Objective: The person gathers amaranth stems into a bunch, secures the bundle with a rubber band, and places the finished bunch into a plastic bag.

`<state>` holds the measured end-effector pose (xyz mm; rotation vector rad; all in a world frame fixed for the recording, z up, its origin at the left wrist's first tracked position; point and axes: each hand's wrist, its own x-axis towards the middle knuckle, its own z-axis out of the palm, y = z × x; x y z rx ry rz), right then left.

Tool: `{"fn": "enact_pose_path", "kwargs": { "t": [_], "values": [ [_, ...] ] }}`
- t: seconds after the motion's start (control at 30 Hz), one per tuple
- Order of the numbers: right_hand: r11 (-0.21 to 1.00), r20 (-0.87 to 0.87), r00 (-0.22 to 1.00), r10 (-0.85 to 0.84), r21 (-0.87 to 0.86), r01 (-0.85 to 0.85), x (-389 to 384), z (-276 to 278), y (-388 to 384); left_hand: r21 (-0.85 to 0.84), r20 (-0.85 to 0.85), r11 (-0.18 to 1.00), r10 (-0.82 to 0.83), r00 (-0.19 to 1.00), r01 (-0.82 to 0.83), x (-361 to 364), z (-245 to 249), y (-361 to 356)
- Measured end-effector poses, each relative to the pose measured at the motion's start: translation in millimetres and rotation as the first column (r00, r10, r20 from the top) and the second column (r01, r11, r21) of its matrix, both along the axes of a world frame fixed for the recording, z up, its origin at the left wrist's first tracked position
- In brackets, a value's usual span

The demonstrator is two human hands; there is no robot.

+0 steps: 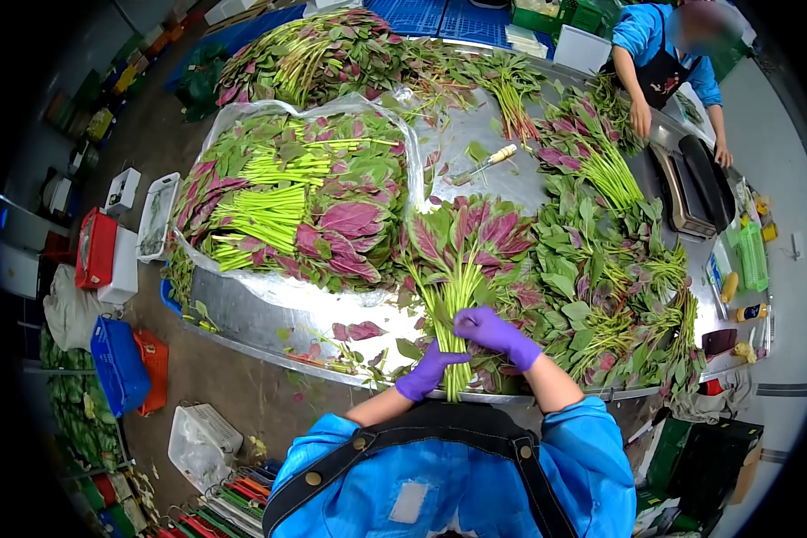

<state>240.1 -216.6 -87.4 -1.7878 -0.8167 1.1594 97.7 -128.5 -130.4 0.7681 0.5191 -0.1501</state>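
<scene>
Upright in front of me is a bunch of leafy stems [462, 280], green below with purple and green leaves on top. My left hand [429, 372], in a purple glove, is wrapped round its lower stems. The fingers of my right hand [496, 334], also gloved in purple, are curled against the right side of the stems; whether they pinch a stem or leaf is too small to tell. More leafy greens [574, 260] lie to the right. On the left, a clear plastic bag [414, 161] holds many laid bunches.
A knife with a pale handle [502, 154] lies on the metal table [462, 130] beyond the bunch. At the back right a co-worker [646, 54] reaches towards a black and silver device [695, 188]. Blue [119, 363] and red crates stand on the floor at left.
</scene>
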Motion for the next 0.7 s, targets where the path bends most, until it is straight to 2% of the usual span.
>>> {"fn": "enact_pose_path", "kwargs": {
  "t": [0.03, 0.07, 0.13, 0.17, 0.23, 0.27, 0.3, 0.33, 0.37, 0.4, 0.43, 0.5, 0.53, 0.57, 0.63, 0.67, 0.7],
  "values": [
    [1.000, -0.278, 0.960, 0.019, -0.001, -0.020, 2.1, 9.9, -9.7, -0.008, 0.026, 1.000, -0.013, 1.000, 0.013, 0.2, 2.0, 1.2],
    [1.000, -0.278, 0.960, 0.019, -0.001, -0.020, 4.5, 18.0, -19.9, -0.016, 0.052, 1.000, -0.025, 0.998, 0.026, 0.5, 3.1, 2.4],
    [0.992, -0.427, 0.897, 0.119, 0.082, -0.093, 6.9, 28.6, -36.3, -0.067, 0.025, 0.997, -0.032, 0.999, 0.033, -0.4, 1.5, 5.4],
    [0.993, -0.426, 0.897, 0.117, 0.079, -0.092, 5.7, 27.3, -38.1, -0.117, 0.001, 0.992, -0.040, 0.999, 0.040, 0.3, 1.2, 6.4],
    [0.996, -0.373, 0.928, 0.004, 0.081, 0.029, 3.3, 20.9, -42.0, -0.102, 0.012, 0.994, -0.043, 0.999, 0.044, 1.2, 1.5, 6.1],
    [0.996, -0.372, 0.928, 0.002, 0.081, 0.030, 7.3, 16.8, -44.8, -0.080, 0.022, 0.996, -0.044, 0.999, 0.045, 1.4, 2.1, 6.2],
    [0.987, -0.320, 0.934, 0.161, 0.067, -0.147, 16.0, 12.4, -49.1, -0.077, 0.024, 0.996, -0.045, 0.999, 0.047, 2.0, 3.4, 6.5],
    [0.947, -0.270, 0.909, 0.319, 0.045, -0.319, 22.8, 10.4, -53.3, -0.156, 0.029, 0.988, 0.009, 1.000, -0.004, 1.1, 5.6, 6.6],
    [0.948, -0.270, 0.910, 0.316, 0.050, -0.314, 25.8, 11.0, -57.0, -0.233, 0.027, 0.971, 0.060, 0.998, -0.052, -1.0, 6.9, 7.0],
    [0.812, 0.098, 0.858, 0.504, -0.391, -0.433, 27.8, 12.6, -61.1, -0.240, 0.095, 0.970, 0.003, 0.995, 0.020, -4.3, -7.0, 9.9],
    [0.567, 0.323, 0.596, 0.735, -0.774, -0.280, 30.0, 14.9, -63.6, -0.238, 0.095, 0.971, -0.003, 0.995, 0.026, -4.6, -14.0, 13.9],
    [0.565, 0.355, 0.575, 0.737, -0.791, -0.236, 33.3, 22.9, -60.1, -0.604, 0.149, 0.794, 0.035, 0.988, 0.063, -5.1, -16.9, 18.1],
    [0.817, 0.528, 0.694, 0.490, -0.555, -0.155, 33.4, 16.4, -51.5, -0.618, 0.109, 0.786, 0.064, 0.992, 0.018, -4.3, -18.3, 17.4],
    [0.966, 0.604, 0.775, 0.186, -0.258, -0.031, 31.7, 11.1, -41.8, -0.618, 0.108, 0.786, 0.060, 0.992, 0.020, -2.5, -11.1, 15.3],
    [0.964, 0.627, 0.778, -0.042, -0.180, 0.197, 27.7, 7.9, -11.5, -0.437, -0.025, 0.897, 0.056, 0.998, -0.062, 2.7, 3.2, 12.2],
    [0.964, 0.625, 0.779, -0.047, -0.177, 0.200, 26.5, 1.9, 1.4, -0.460, -0.022, 0.887, 0.032, 0.999, -0.039, 1.8, 2.0, 12.3],
    [0.944, 0.694, 0.685, -0.223, -0.023, 0.330, 26.8, -6.4, 13.7, -0.456, -0.023, 0.889, 0.029, 0.999, -0.036, 0.6, -3.3, 13.9]
  ]
}}
